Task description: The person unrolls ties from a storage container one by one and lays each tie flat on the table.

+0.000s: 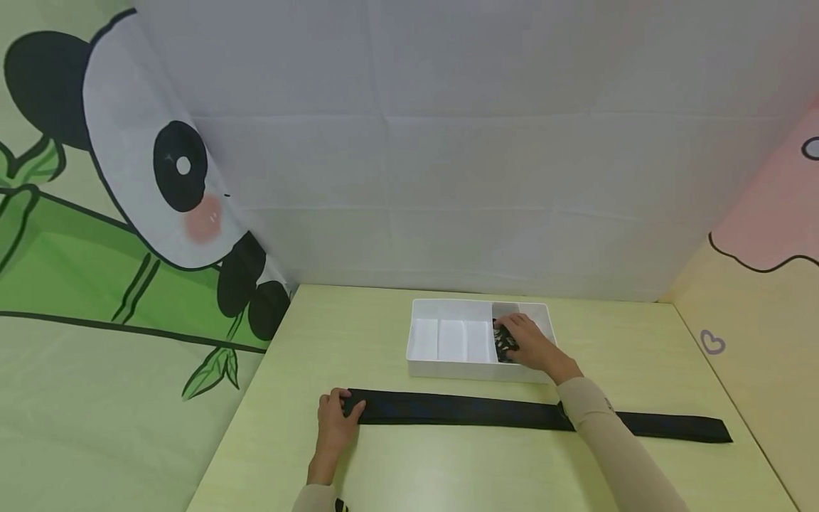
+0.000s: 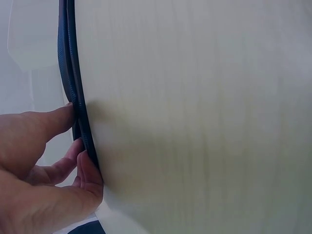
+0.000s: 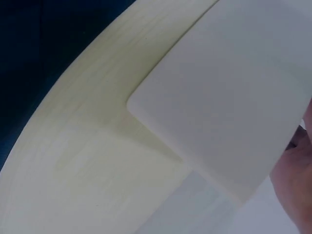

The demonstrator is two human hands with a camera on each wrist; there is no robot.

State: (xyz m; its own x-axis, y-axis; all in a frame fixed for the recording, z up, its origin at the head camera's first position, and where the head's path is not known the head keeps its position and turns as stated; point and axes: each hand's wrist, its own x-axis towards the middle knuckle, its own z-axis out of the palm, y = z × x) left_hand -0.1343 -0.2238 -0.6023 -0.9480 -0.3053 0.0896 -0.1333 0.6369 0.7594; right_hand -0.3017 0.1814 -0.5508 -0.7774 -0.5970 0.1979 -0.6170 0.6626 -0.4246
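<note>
A long black necktie (image 1: 461, 409) lies flat across the table, its wider end at the left. My left hand (image 1: 337, 419) pinches that end between thumb and fingers; the left wrist view shows the folded dark fabric layers (image 2: 72, 58) edge-on there. Beyond the tie stands a white divided box (image 1: 448, 370). My right hand (image 1: 527, 340) reaches into its right part, with curled fingers gripping a black bundle with a light pattern (image 1: 504, 347). The hand partly hides this bundle. In the right wrist view, the box's outer wall (image 3: 219, 102) covers most of the grip.
The box's left side has several white compartments (image 1: 451, 340). My right forearm (image 1: 608, 434) crosses over the tie. Behind the pale wooden table (image 1: 358, 341) hangs a white cloth backdrop (image 1: 448, 163), and a printed panda panel (image 1: 128, 235) stands at the left.
</note>
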